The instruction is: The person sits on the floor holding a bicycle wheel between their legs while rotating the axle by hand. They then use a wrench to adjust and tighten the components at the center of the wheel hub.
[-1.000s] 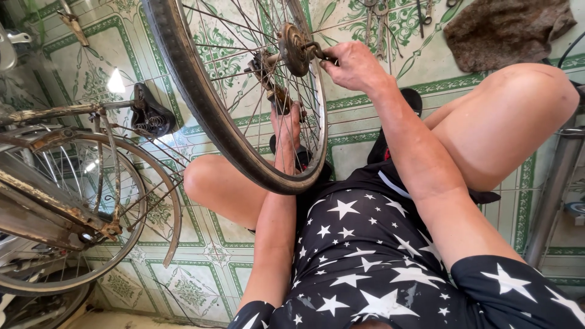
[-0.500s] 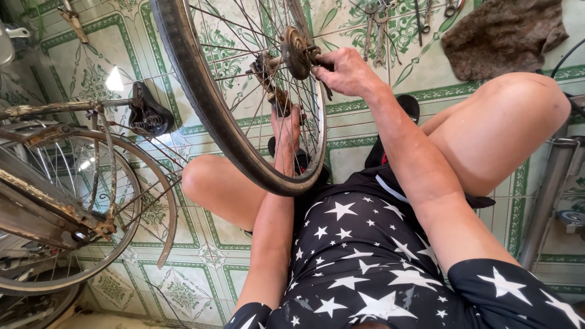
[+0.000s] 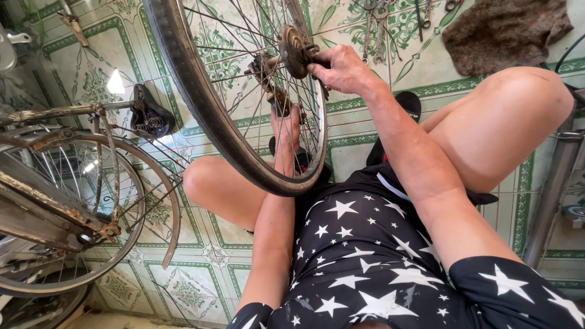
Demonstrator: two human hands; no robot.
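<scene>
You are sitting low over a patterned green-and-cream tiled floor [image 3: 365, 131] with a loose bicycle wheel with a worn black tyre and thin steel spokes [image 3: 201, 106] standing upright between your bare knees, its lower rim resting just above the lap of your black star-printed shorts [image 3: 365, 244]. Your right hand [image 3: 342, 68] is up at the middle of the wheel, its fingers curled together and clamped on the rusty round hub piece [image 3: 294, 50] at the axle end on your side of the wheel. Your left hand [image 3: 285, 125] is on the far side of the wheel, seen only through the spokes; it reaches up toward the greasy axle parts [image 3: 268, 76] on that side, but whether its fingers are closed on anything there you cannot tell from this view (the spokes and hub cover the fingertips). To your left stands a rusty old bicycle frame with its own wheel and mudguard [image 3: 67, 207], turned upside down so that its black sprung saddle [image 3: 149, 116] rests on the tiles, well apart from the wheel you hold. Beyond the hub, a few metal spanners [image 3: 375, 30] lie on the floor, and to their right a rumpled brown rag [image 3: 506, 30] lies near your right knee. A black sandal [image 3: 409, 103] shows just beside your right forearm.
</scene>
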